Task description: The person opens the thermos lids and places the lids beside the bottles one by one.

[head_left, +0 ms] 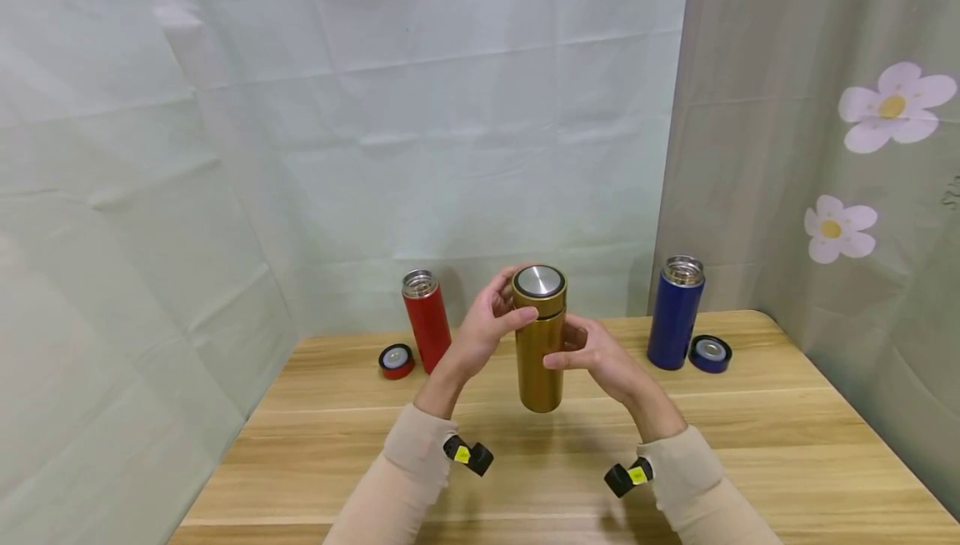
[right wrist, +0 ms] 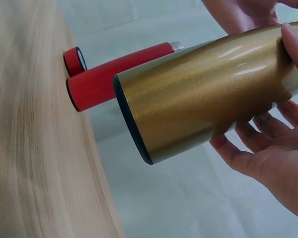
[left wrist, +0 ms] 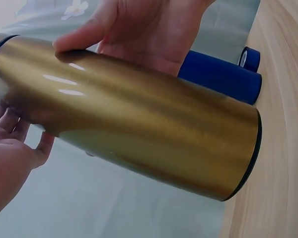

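Observation:
Upright in both hands is a gold thermos flask (head_left: 538,374) with its lid (head_left: 542,285) on. The left hand (head_left: 483,324) grips around the lid, thumb across its front. Lower down, the right hand (head_left: 602,355) holds the body, thumb on the near side and fingers behind. In the right wrist view the dark base (right wrist: 134,121) hangs apart from the wooden table (right wrist: 35,163). To the left stands a red flask (head_left: 431,328) without its lid; its red lid (head_left: 396,360) lies beside it. An uncapped blue flask (head_left: 675,320) stands on the right.
The blue lid (head_left: 710,353) lies just right of the blue flask, inner side up. Pale cloth (head_left: 465,145) hangs behind the table, and a grey flowered curtain (head_left: 757,162) on the right. Black wrist devices (head_left: 628,477) sit on both sleeves.

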### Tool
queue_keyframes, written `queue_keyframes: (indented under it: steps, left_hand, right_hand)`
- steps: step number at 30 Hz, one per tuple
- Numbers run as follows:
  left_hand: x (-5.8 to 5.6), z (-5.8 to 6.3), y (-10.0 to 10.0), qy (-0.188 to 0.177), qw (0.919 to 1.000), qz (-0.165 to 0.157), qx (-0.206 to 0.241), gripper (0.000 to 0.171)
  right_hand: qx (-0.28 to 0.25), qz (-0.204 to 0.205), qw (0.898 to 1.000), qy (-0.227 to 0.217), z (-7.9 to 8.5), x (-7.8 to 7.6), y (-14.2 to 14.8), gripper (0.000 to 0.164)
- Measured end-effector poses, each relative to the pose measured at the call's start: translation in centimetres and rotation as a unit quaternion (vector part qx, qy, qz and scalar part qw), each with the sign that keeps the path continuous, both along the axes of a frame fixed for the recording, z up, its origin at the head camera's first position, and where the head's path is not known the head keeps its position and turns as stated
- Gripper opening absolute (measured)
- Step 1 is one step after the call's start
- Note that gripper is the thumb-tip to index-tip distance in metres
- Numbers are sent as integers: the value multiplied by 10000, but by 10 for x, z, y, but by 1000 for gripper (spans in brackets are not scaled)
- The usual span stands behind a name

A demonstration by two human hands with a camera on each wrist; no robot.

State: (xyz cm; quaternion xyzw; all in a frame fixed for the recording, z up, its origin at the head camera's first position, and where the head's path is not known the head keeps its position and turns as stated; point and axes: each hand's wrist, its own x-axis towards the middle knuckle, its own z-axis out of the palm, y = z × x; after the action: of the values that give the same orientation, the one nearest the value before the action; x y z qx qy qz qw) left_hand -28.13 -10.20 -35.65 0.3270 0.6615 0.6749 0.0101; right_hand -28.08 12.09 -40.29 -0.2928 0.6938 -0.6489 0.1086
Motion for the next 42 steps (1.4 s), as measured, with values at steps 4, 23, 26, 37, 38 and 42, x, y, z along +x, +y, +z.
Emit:
queue_keyframes:
  steps: [4, 23, 26, 37, 38, 42]
  left_hand:
    - [2, 0, 3, 3, 9997, 188, 141, 80]
    - [5, 5, 11, 181, 9985, 447, 252, 86]
    - [3, 4, 4, 215, 9996, 151, 48, 71]
    - [-4, 2, 0, 218, 9992, -330, 22, 76]
    - [-4, 1, 1, 213, 9993, -290, 58, 78]
    - [-2, 1, 3, 168, 9995, -94, 231, 78]
  right_hand:
    - [-8, 20, 10000, 11, 0, 0, 0, 62]
    - [-75, -21, 10000, 6, 0, -1, -1, 61]
    - [-97, -10, 10000, -14, -1, -2, -1, 61]
    - [-71, 42, 10000, -8, 0, 1, 0, 62]
    - [-75, 44, 10000, -8, 0, 1, 0, 62]
    - [-53, 23, 10000, -2, 0, 0, 0, 62]
